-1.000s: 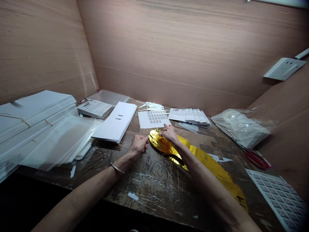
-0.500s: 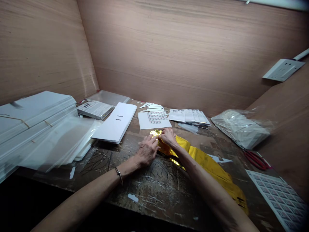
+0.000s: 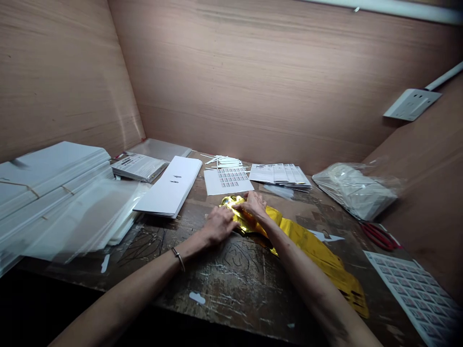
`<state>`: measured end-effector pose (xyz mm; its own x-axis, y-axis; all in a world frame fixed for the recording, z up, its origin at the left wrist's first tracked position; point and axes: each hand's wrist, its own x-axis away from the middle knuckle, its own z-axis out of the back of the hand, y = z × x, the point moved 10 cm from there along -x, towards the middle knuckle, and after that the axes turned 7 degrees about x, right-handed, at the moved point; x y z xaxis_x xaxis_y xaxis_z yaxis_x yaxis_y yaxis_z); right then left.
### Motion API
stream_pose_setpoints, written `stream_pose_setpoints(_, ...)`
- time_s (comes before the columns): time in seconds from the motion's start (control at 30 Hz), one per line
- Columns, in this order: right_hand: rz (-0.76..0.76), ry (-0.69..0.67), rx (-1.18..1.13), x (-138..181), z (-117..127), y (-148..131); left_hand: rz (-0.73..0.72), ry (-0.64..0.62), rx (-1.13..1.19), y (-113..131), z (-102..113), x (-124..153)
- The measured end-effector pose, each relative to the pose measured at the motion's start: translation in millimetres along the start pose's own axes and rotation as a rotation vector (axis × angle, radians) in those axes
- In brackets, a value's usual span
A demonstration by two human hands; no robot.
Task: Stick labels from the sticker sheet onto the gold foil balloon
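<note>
A flat, uninflated gold foil balloon (image 3: 307, 243) lies across the tabletop, its crumpled end at the middle and its long body running to the lower right. My left hand (image 3: 219, 224) has its fingers curled on the near left edge of the crumpled end. From above, my right hand (image 3: 253, 205) closes its fingers on the foil a little further right. Both hands are close together; some fingertips are hidden. My right forearm covers part of the balloon. Just beyond the hands lies a white sheet of small printed labels (image 3: 229, 180).
Stacked white cards (image 3: 173, 185), clear plastic sleeves (image 3: 94, 212) and bundled card stock (image 3: 54, 159) fill the left. White sticks (image 3: 226, 162) and printed cards (image 3: 280, 174) lie behind. To the right are a plastic-wrapped bundle (image 3: 356, 190), red-handled scissors (image 3: 378, 236) and another label sheet (image 3: 412, 294).
My left hand has drawn slightly left and its fingers are more curled. More of the crumpled gold foil shows between the hands. The whole view has shifted slightly.
</note>
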<state>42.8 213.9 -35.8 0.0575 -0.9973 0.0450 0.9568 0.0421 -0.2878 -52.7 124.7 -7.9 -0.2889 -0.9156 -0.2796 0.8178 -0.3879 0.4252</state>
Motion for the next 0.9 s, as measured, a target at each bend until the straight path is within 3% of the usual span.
stream_pose_setpoints(0.1, 0.037, 0.027, -0.028, -0.1, -0.6, -0.4, 0.335, 0.14, 0.051, -48.9, 19.5, -14.4)
stream_pose_setpoints(0.17, 0.074, 0.048, -0.04, 2.1, -0.8, -1.4, 0.509, 0.099, 0.112, -75.1, 16.0, -22.5)
stream_pose_setpoints(0.23, 0.12, 0.068, -0.046, 5.6, 0.3, -2.8, 0.59, 0.031, 0.183, -88.0, 7.4, -30.4)
stream_pose_setpoints(0.43, 0.35, 0.282, 0.077, 38.3, 28.7, -25.4, 0.529, -0.02, 0.064, -76.1, 7.6, -49.0)
stream_pose_setpoints(0.57, 0.451, 0.279, 0.2, 63.0, 29.7, -48.3, 0.451, -0.055, -0.034, -55.9, 19.4, -60.5)
stream_pose_setpoints(0.73, 0.411, 0.325, 0.26, 68.7, 31.1, -56.9, 0.504, -0.048, 0.056, -48.6, 27.3, -65.6)
stream_pose_setpoints(0.9, 0.238, 0.312, 0.045, 50.3, 36.5, -31.2, 0.503, 0.029, 0.239, -51.2, 24.5, -66.0)
